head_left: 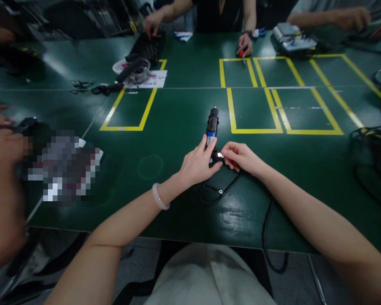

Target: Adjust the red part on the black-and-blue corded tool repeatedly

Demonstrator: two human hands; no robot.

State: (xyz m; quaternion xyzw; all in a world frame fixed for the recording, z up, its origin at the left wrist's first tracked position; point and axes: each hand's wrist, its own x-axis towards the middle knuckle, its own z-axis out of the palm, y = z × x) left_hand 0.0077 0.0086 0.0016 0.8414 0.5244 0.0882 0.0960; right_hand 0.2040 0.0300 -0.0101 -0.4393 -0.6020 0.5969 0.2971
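Observation:
A black cylindrical tool (213, 122) with a blue band and a thin pin at its tip lies on the green table, pointing away from me. My left hand (198, 163) steadies it, with fingers across its silver part and the thumb at its near end. At that near end, beside a small bright piece (220, 155), the fingers of my right hand (238, 156) are pinched together. What they hold is too small to make out. Below my hands a black cable (209, 202) loops on the table, near a small metal ring terminal (220, 192).
Yellow tape rectangles (255, 131) mark the green table (174, 212). Across it, a co-worker's hand (245, 44) holds a red and black item. Another person's hand (6, 144) is at the left. Black cables (376, 148) lie bundled at right; a tape roll (139, 72) sits far left.

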